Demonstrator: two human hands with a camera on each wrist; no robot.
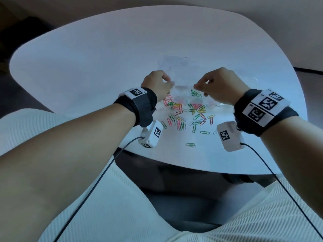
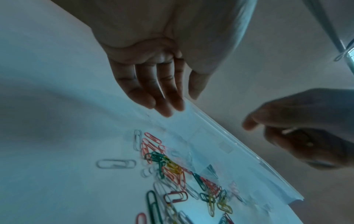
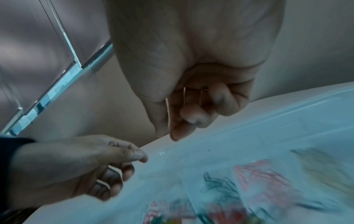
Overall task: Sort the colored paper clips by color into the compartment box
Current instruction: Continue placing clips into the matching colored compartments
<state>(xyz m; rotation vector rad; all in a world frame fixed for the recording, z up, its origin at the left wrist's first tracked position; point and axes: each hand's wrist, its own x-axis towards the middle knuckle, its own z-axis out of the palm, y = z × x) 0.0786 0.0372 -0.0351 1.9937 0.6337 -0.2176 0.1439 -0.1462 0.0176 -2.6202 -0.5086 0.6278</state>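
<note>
A rounded white desk (image 1: 87, 55) carried loose wire paper clips (image 1: 185, 117) near its front edge. Above them the left hand (image 1: 157, 82) and right hand (image 1: 218, 84) each pinched a clear, floppy plastic bag (image 1: 181, 95). A jerk could scatter remaining clips off that edge.

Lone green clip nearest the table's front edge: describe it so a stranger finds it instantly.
Start at the white table, then the scatter of colored paper clips below both hands. The green clip lies alone nearest the front edge, between the two wrist cameras, apart from the pile.
</note>
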